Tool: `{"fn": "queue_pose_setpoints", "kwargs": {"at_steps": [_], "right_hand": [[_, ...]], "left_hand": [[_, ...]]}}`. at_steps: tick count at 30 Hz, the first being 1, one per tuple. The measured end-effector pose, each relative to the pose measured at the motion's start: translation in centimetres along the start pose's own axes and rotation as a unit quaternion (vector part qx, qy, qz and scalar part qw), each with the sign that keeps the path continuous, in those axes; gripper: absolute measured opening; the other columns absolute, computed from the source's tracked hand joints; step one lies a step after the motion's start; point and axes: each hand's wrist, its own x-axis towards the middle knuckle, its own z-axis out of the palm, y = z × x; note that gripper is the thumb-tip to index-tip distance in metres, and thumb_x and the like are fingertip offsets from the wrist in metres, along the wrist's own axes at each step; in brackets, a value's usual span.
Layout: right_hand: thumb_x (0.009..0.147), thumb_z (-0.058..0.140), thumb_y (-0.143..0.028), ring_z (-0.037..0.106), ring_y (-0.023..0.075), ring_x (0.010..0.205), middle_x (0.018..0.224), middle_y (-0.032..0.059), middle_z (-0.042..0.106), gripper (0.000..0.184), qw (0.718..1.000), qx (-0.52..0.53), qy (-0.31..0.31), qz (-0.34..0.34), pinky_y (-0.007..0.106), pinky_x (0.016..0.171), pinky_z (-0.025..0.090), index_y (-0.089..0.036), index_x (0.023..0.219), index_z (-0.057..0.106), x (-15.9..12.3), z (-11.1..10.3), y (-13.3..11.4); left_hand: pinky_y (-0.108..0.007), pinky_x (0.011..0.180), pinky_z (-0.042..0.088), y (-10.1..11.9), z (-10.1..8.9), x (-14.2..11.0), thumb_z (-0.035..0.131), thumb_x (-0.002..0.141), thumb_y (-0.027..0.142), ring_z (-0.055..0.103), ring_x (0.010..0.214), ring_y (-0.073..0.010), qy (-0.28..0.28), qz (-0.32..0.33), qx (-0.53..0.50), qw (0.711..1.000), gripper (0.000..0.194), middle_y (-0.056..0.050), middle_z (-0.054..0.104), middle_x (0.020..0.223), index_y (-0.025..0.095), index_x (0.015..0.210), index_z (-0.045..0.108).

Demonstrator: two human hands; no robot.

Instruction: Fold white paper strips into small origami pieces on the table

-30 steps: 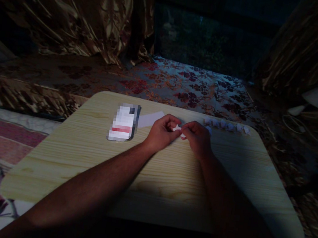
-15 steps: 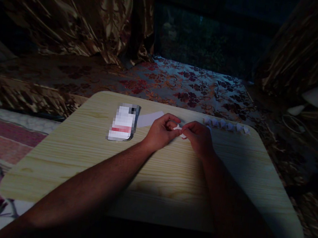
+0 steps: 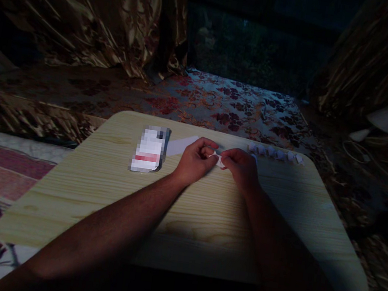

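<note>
The little white paper (image 3: 219, 161) looks very light and thin, so it should bend easily, and a hard squeeze could squash or crease it. It probably isn't very slippery. It is so small that only fingertips fit, so its edges seem the best place for a soft pinch. It sits right between the two hands, over the table (image 3: 99, 199). The left hand (image 3: 193, 162) pinches its left side and the right hand (image 3: 243, 169) pinches its right side, both with fingers held narrow. I can't tell if it touches the wood. A flat pale strip (image 3: 180, 145) lies just past the left hand, and a row of small white bits (image 3: 279, 155) sits beyond the right hand
</note>
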Motion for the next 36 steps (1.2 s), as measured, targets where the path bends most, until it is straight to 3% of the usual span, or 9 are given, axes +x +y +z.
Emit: {"fn": "queue_pose_setpoints", "kwargs": {"at_steps": [4, 10, 18, 26, 36], "right_hand": [[0.064, 0.075, -0.028, 0.061, 0.0139, 0.056, 0.065, -0.0028, 0.066, 0.026, 0.999, 0.04, 0.009, 0.017, 0.027, 0.055, 0.05, -0.02, 0.087, 0.066, 0.15, 0.2, -0.12], [0.062, 0.077, -0.031, 0.063, 0.0148, 0.056, 0.066, -0.0035, 0.067, 0.04, 0.999, 0.039, 0.025, 0.026, 0.028, 0.054, 0.05, -0.02, 0.098, 0.063, 0.32, 0.17, 0.06], [0.068, 0.072, -0.029, 0.064, 0.0165, 0.059, 0.063, 0.0005, 0.069, 0.012, 1.0, -0.015, 0.011, 0.015, 0.028, 0.059, 0.05, -0.02, 0.071, 0.066, 0.19, -0.08, 0.17], [0.068, 0.068, -0.031, 0.064, 0.0173, 0.062, 0.063, -0.0005, 0.068, 0.011, 0.999, -0.037, 0.022, 0.027, 0.028, 0.061, 0.05, -0.021, 0.071, 0.065, 0.09, 0.07, -0.2], [0.069, 0.068, -0.029, 0.058, 0.0144, 0.06, 0.061, -0.0019, 0.065, 0.01, 0.998, -0.054, 0.037, -0.004, 0.027, 0.059, 0.043, -0.02, 0.066, 0.065, 0.03, 0.05, 0.02]], "left_hand": [[-0.021, 0.054, 0.041, 0.32, -0.02, 0.13, 0.075, 0.07, 0.02, 0.057, 0.056, -0.0094, 0.031, 0.009, -0.001, 0.999, 0.029, 0.003, 0.064, 0.066, 0.018, 0.095, 0.061], [-0.022, 0.055, 0.042, 0.15, -0.03, 0.16, 0.076, 0.07, 0.021, 0.059, 0.058, -0.0104, 0.034, 0.01, 0.003, 0.999, 0.028, 0.002, 0.065, 0.068, 0.018, 0.094, 0.062], [-0.022, 0.057, 0.042, 0.26, 0.03, 0.15, 0.075, 0.07, 0.019, 0.058, 0.059, -0.0097, 0.033, 0.017, 0.005, 0.999, 0.027, 0.003, 0.064, 0.068, 0.017, 0.093, 0.062], [-0.022, 0.058, 0.043, 0.2, 0.04, 0.09, 0.075, 0.069, 0.017, 0.058, 0.06, -0.0096, 0.033, 0.027, 0.014, 0.999, 0.027, 0.002, 0.065, 0.07, 0.017, 0.093, 0.062], [-0.022, 0.056, 0.041, 0.24, 0.07, 0.05, 0.074, 0.07, 0.017, 0.057, 0.058, -0.0096, 0.026, 0.022, 0.021, 0.999, 0.026, 0.002, 0.065, 0.068, 0.018, 0.094, 0.062]]}}
